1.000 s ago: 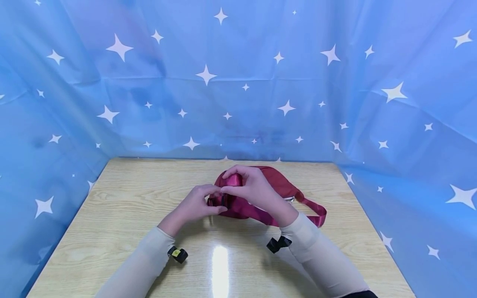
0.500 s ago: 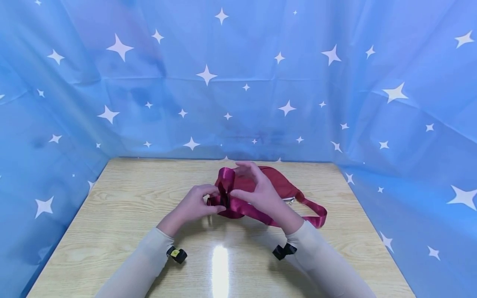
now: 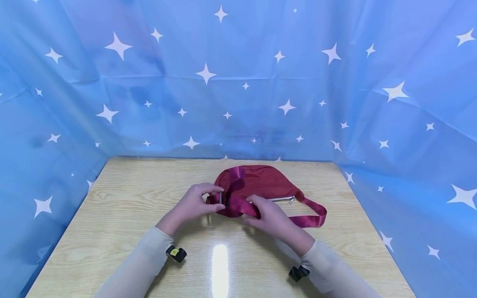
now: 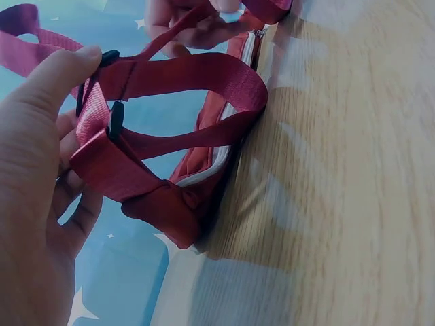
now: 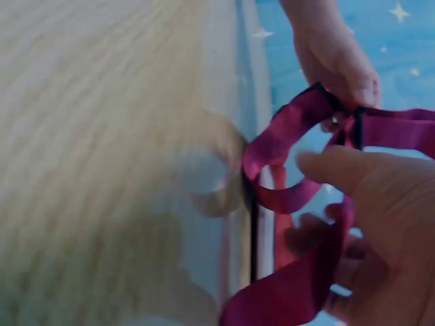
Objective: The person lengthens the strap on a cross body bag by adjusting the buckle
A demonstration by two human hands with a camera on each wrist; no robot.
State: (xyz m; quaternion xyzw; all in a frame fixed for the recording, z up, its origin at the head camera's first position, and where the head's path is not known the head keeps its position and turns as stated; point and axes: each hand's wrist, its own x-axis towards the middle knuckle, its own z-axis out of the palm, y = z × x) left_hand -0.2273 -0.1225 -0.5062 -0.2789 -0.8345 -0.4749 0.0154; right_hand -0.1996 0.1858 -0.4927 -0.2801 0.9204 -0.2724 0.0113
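A red waist bag (image 3: 266,182) lies on the table with its silver zipper (image 3: 281,199) facing the front. At its left end my left hand (image 3: 195,200) pinches a black strap slider (image 4: 115,119) between thumb and fingers, with the shiny magenta strap (image 4: 197,76) threaded through it. To the right, my right hand (image 3: 273,219) has thumb and fingers around a lower stretch of this strap, in front of the bag. Between the hands the strap forms a loop (image 5: 282,193). Another loop (image 3: 237,173) stands up from the slider, over the bag's left part.
The far strap end (image 3: 318,213) curves out from the bag's right side onto the wooden table (image 3: 149,178). A blue curtain with white stars (image 3: 238,103) hangs behind the table and along both sides. Black wrist cameras (image 3: 299,273) sit on both sleeves.
My right hand has let go of the upper strap loop and come down and right to the lower strap stretch. The upper loop now leans right over the bag. My left hand stays put.
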